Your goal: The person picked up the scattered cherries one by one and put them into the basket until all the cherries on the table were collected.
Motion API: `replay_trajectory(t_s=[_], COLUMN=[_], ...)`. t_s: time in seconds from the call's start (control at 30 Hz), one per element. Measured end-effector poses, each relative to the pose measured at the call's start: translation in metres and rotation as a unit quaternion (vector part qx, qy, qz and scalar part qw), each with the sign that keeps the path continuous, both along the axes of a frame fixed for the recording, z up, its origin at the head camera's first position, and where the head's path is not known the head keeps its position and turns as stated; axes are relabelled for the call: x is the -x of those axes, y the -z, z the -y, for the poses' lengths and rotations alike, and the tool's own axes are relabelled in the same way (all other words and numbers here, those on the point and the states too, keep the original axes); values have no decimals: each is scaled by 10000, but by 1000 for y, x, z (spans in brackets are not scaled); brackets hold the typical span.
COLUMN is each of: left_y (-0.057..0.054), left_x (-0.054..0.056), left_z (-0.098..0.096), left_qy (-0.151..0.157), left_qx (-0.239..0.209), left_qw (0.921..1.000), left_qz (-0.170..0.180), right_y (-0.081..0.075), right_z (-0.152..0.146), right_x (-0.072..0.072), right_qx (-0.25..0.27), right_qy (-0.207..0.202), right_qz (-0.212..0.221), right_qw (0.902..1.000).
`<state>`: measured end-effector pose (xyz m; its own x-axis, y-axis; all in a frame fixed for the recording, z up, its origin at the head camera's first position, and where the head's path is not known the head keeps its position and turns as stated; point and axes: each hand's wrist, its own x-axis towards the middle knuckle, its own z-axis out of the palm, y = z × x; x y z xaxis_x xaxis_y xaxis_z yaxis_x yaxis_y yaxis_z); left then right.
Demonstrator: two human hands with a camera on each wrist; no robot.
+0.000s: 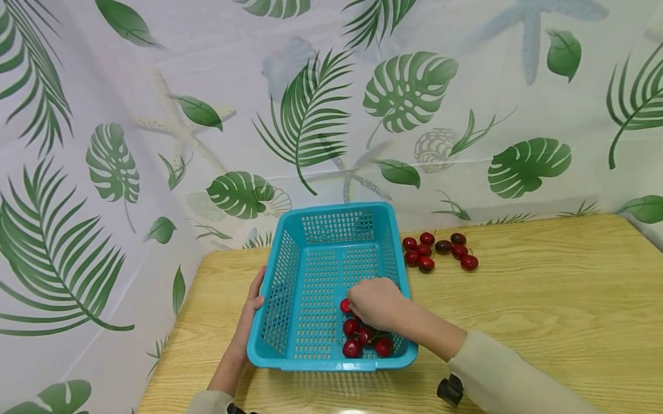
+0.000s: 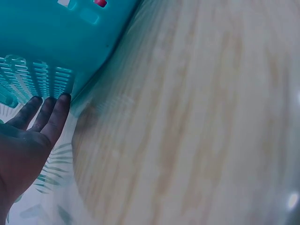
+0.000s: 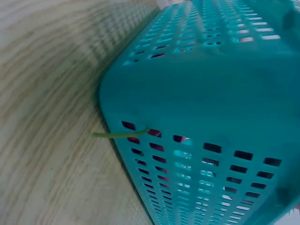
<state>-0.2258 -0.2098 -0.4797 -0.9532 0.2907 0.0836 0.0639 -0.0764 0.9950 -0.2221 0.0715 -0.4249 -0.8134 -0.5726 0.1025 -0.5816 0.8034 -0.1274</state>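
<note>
A blue plastic basket (image 1: 331,364) with perforated walls stands on the table. My left hand (image 1: 252,301) rests against its left side; in the left wrist view straight fingers (image 2: 58,117) touch the slotted wall. Inside, toward the near right corner, my right hand (image 1: 375,303) has curled fingers and pinches a red cherry (image 1: 345,305), partly hidden by the hand. Several more cherries (image 1: 351,349) lie below that hand on the basket floor, some with stems. Through the holes in the right wrist view a green stem (image 3: 122,134) pokes out; the right hand is out of that view.
Several red cherries (image 1: 425,264) lie on the wooden table (image 1: 559,296) just right of the basket, with a few darker ones (image 1: 443,247) among them. A leaf-patterned cloth (image 1: 318,128) hangs behind the table and along its left side.
</note>
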Motion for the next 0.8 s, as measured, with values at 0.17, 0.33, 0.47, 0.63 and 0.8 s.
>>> replay_trajectory(t_s=[0.17, 0.33, 0.47, 0.63, 0.8], left_y=[-1, -2, -3, -2, -1], left_x=[-1, -2, -2, -2, -1], left_z=[-2, -2, -2, -2, -3], left_qy=[-3, -14, -50, -69, -76], left_qx=[2, 15, 6, -11, -51], left_qw=[10000, 10000, 10000, 10000, 9999], left_qz=[37, 44, 36, 60, 118], right_y=[4, 5, 4, 4, 6], right_z=[2, 4, 6, 6, 5], right_x=[2, 5, 4, 3, 3], right_qx=[-109, -345, -455, -494, -589], right_qy=[61, 25, -19, -76, -178], right_qz=[-16, 29, 109, 227, 157], right_qw=[9999, 9994, 9989, 9985, 9980])
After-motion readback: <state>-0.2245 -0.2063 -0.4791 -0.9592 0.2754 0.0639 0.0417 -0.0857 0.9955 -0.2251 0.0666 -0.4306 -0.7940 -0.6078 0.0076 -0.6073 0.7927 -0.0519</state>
